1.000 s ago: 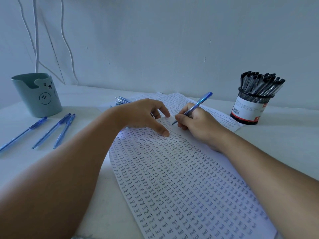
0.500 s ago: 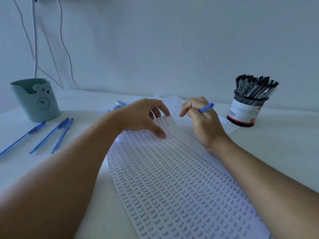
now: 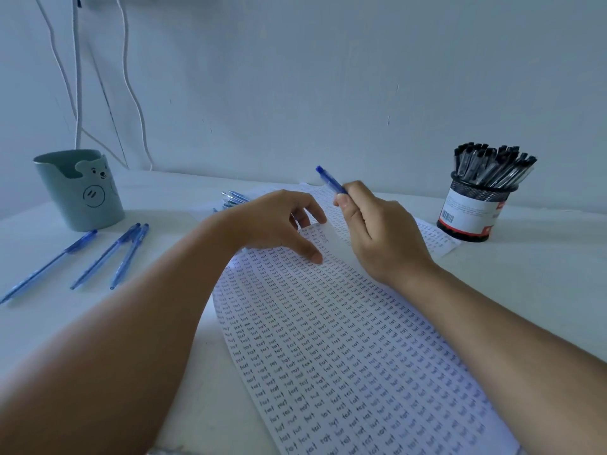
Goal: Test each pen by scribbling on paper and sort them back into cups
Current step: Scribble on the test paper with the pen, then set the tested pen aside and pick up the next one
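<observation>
The right hand pinched a blue pen above the paper, its free end pointing to 11 o'clock. The left hand, fingers spread, pressed the sheet.

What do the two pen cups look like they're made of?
Green bear cup: likely matte plastic, with smooth moulded walls and a cut-out rim. Black cup: probably metal wire mesh, its weave showing above a glossy paper label.
</observation>
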Tool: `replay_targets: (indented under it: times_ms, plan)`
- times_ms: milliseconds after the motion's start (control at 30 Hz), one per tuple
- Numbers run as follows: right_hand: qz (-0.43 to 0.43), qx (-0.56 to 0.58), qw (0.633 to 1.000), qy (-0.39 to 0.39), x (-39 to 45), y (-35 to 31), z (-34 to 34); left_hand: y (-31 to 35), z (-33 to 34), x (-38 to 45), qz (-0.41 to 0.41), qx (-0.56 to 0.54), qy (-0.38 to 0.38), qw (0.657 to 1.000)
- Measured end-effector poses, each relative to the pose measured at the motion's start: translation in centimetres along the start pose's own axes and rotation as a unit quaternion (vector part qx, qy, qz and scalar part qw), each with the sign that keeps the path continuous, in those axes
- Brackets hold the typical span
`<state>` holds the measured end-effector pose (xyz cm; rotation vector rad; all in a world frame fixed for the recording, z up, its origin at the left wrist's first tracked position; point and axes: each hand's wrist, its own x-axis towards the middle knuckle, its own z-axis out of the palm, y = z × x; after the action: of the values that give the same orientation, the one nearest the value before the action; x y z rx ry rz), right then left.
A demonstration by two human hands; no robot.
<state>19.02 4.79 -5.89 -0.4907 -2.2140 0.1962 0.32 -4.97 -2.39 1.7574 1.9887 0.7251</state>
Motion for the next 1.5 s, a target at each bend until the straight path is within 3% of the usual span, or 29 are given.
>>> replay_targets:
  times_ms: [167,333,433,567,667,800,933,1033,1133,1333,1500]
  plan:
    - [-0.003,-0.039,0.998,-0.052,-0.1,-0.4,0.2,0.1,-0.1,-0.2,0.005,0.0,0.011,1.0]
    - [0.0,-0.067,0.99,-0.121,-0.2,-0.7,0.6,1.3,-0.6,-0.3,0.045,-0.145,0.018,0.988]
    - [-0.008,-0.067,0.989,-0.133,-0.2,-1.0,1.0,2.1,-0.2,-0.1,0.037,-0.223,0.088,0.97]
    - [-0.02,-0.07,0.985,-0.157,-0.6,-1.0,1.3,2.3,-2.0,0.1,0.024,-0.314,0.253,0.915]
    - [-0.067,-0.073,0.982,-0.162,-0.5,-0.8,1.5,1.0,-4.4,0.0,0.01,-0.239,0.325,0.915]
    - [-0.069,-0.096,0.967,-0.227,-0.1,-1.5,1.2,-1.0,-6.0,-1.4,-0.038,-0.162,0.332,0.928]
    - [-0.088,-0.135,0.957,-0.243,0.2,-2.2,0.9,-3.3,-7.5,-3.0,-0.092,-0.089,0.359,0.924]
    - [-0.088,-0.172,0.947,-0.256,0.8,-2.7,1.2,-5.0,-8.1,-4.2,-0.179,0.131,0.254,0.942]
    - [-0.088,-0.188,0.944,-0.256,1.7,-3.5,1.9,-6.4,-7.6,-5.5,-0.248,0.289,0.132,0.915]
    - [-0.052,-0.064,0.969,-0.235,3.1,-6.4,4.8,-9.5,-7.2,-6.5,-0.276,0.33,0.097,0.898]
    - [-0.044,-0.016,0.971,-0.234,2.9,-7.5,6.9,-8.4,-7.0,-6.6,-0.191,0.319,0.136,0.918]
